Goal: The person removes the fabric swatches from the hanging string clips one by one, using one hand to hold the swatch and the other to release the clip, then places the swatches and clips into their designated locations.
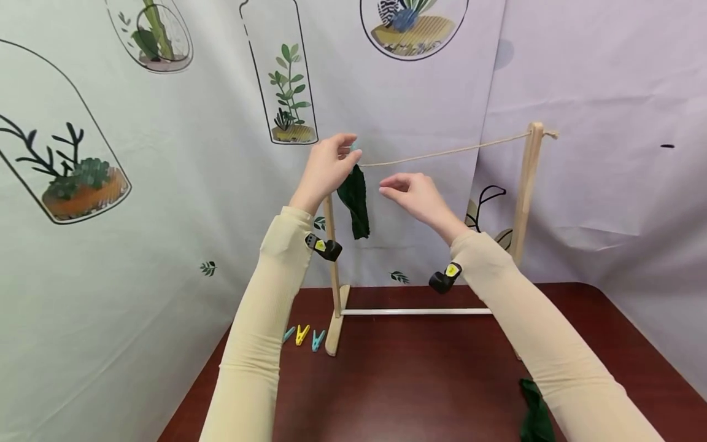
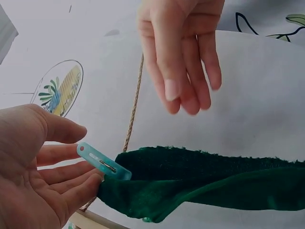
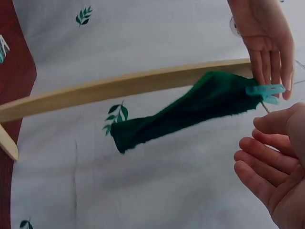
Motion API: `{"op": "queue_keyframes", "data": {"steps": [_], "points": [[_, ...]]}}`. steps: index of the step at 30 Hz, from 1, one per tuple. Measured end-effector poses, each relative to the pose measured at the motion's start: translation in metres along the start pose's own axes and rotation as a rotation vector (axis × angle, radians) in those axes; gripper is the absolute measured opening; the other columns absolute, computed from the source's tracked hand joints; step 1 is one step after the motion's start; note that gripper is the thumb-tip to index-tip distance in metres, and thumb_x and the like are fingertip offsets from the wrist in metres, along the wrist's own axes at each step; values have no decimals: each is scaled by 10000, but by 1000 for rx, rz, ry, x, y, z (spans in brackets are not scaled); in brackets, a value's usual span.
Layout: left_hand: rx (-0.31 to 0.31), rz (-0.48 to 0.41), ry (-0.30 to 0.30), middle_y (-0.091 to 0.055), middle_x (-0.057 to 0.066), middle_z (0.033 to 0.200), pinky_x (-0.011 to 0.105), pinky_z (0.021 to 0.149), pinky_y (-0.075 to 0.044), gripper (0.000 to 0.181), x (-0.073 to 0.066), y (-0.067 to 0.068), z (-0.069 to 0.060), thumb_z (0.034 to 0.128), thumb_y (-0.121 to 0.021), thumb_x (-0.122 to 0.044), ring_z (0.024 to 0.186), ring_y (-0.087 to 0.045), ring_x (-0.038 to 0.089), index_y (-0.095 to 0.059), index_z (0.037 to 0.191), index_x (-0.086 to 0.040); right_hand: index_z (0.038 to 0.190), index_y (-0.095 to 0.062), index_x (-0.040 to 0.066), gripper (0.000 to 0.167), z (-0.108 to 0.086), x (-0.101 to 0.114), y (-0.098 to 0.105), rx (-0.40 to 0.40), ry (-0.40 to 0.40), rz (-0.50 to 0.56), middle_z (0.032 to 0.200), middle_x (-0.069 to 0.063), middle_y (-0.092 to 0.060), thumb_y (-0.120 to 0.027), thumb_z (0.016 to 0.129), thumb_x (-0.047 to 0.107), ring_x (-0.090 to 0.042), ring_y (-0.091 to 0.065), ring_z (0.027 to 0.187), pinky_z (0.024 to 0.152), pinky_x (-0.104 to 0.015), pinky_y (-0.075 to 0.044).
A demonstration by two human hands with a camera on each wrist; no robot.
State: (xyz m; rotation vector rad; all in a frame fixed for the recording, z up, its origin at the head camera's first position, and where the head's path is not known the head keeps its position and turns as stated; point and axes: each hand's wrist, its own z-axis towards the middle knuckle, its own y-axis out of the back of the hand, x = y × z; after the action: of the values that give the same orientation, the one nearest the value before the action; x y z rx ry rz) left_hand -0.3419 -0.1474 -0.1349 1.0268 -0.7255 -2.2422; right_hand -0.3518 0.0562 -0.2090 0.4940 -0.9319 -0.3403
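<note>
A dark green cloth (image 1: 355,205) hangs over the rope (image 1: 447,151) near its left end. One light blue clothespin (image 2: 99,158) is clipped on the cloth's top edge at the rope. My left hand (image 1: 326,166) is right at this clothespin; in the left wrist view its thumb stands apart from the pin and its fingers lie loosely behind it. Whether a fingertip touches the pin, I cannot tell. To the right of the cloth, my right hand (image 1: 415,195) is in the air, fingers relaxed and holding nothing, as the right wrist view (image 3: 267,157) of the hand confirms.
The rope runs between two wooden posts (image 1: 527,190) joined low down by a white rod (image 1: 414,312). Yellow (image 1: 301,334) and blue clothespins (image 1: 318,340) lie on the dark red table (image 1: 420,374) by the left foot. Another green cloth (image 1: 534,414) lies near my right forearm.
</note>
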Motion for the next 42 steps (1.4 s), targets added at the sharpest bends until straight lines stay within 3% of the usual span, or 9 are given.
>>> {"op": "queue_keyframes", "data": {"steps": [10,19,30,42], "points": [[43,6,29,-542,88,1466,383,1049,-470,450,-2,3,-1,1034,-593,-252,1304,-553,246,-544,1447,-79,1208,-734,77,310,8,5,-19,-63,9,34,1185,-77,-719,-663,996,290,-230,-663,1074,904,-427,-529],[32,-47,-8,-591,102,1408,363,1014,-496,421,5,7,-8,1028,-610,-205,1258,-589,237,-571,1418,-53,1249,-708,97,335,6,8,-33,-50,9,53,1200,-65,-717,-665,993,308,-216,-667,1094,916,-413,-536],[-10,-88,-42,-641,115,1328,342,966,-526,442,5,13,-15,1007,-649,-211,1200,-624,233,-581,1412,-49,1247,-708,76,345,6,16,-36,-71,37,49,1202,-83,-715,-650,1002,312,-227,-673,1084,911,-416,-539],[-27,-110,-59,-673,108,1269,282,975,-506,400,9,15,-17,987,-678,-194,1147,-637,199,-626,1351,-36,1225,-715,45,303,5,22,-33,-131,33,94,1154,-109,-731,-626,1016,246,-234,-711,959,841,-378,-565]]}}
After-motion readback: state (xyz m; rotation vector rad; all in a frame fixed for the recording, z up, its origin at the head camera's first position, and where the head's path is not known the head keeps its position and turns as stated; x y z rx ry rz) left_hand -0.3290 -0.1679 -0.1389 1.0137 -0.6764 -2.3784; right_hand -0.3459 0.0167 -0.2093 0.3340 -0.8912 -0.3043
